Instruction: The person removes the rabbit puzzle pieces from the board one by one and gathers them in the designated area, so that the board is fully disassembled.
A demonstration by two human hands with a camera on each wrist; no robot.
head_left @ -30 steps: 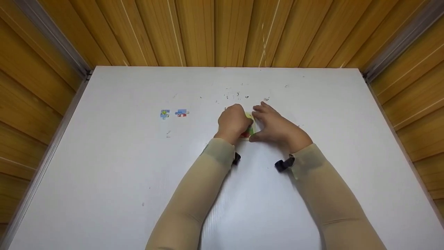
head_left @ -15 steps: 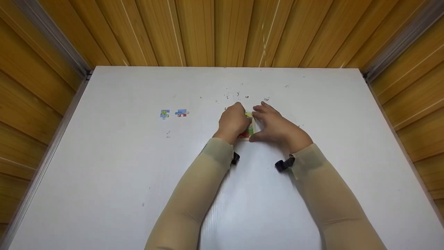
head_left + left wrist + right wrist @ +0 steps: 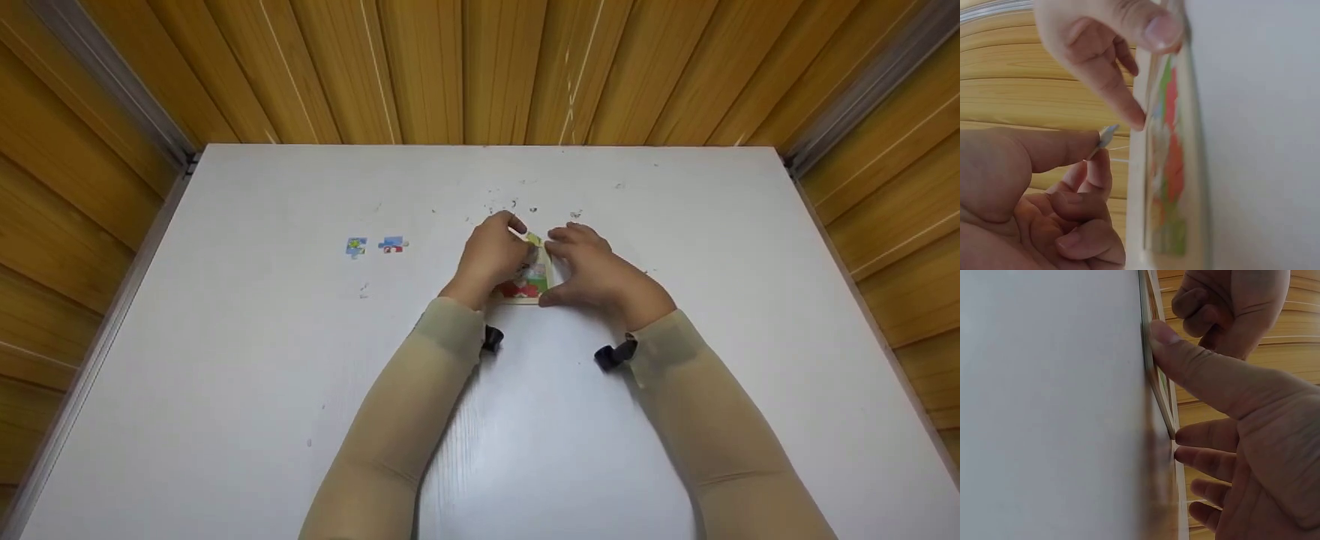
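My left hand [image 3: 489, 253] pinches a small jigsaw piece [image 3: 1108, 136] between thumb and forefinger; in the left wrist view the piece is tilted, edge toward the camera, beside the wooden rim. The puzzle board [image 3: 517, 302], a shallow pale tray with a red, green and blue picture, lies on the table below that hand, which covers its left part. My right hand [image 3: 596, 270] holds the board's right side, thumb [image 3: 1165, 334] at the near edge and fingertips along the right edge. Part of the picture is hidden in the head view.
Two loose jigsaw pieces, one blue with a yellow shape [image 3: 356, 245] and one blue and red piece [image 3: 392, 244], lie left of the board on the white table [image 3: 225, 337]. Wood-patterned panels [image 3: 495, 71] stand behind and on both sides.
My left hand has drawn back left and lifted its fingers off the board, uncovering more of the picture, with a piece now showing in its pinch. The right hand has stayed in place.
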